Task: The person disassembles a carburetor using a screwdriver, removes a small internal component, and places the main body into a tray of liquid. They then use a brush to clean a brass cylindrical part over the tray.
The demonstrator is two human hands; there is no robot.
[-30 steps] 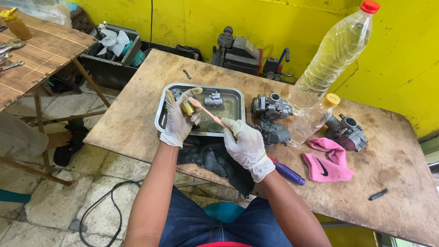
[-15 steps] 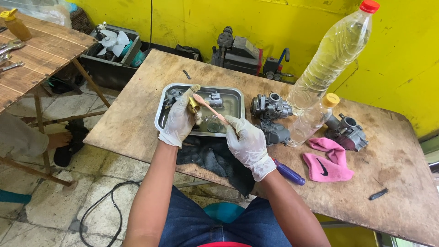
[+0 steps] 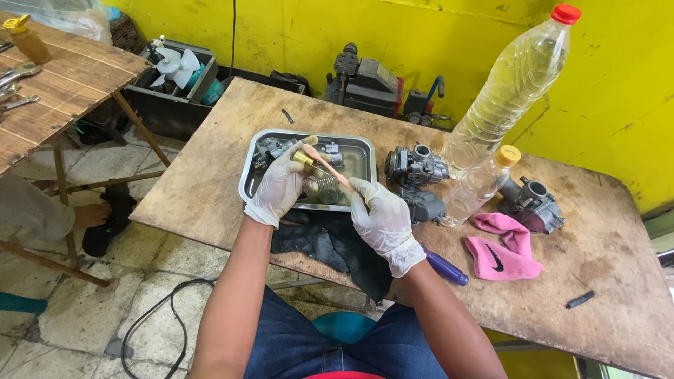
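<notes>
My left hand (image 3: 279, 185), in a white glove, holds a small brass part (image 3: 303, 157) over a shallow metal tray (image 3: 364, 156) on the wooden table. In my gloved right hand (image 3: 382, 219) is a pinkish toothbrush (image 3: 330, 165), its head touching the brass part. Grey carburetor pieces (image 3: 269, 148) lie in liquid in the tray. A dark rag (image 3: 324, 243) lies under my wrists at the table's front edge.
Right of the tray sit a grey carburetor (image 3: 415, 166), two plastic bottles of yellowish liquid (image 3: 510, 81), another carburetor (image 3: 531, 204), a pink cloth (image 3: 502, 245) and a purple-handled tool (image 3: 444, 266). A second table (image 3: 63, 77) with tools stands left. A cable (image 3: 151, 324) lies on the floor.
Both hands have shifted slightly over the tray while the toothbrush stays against the brass part in my left hand.
</notes>
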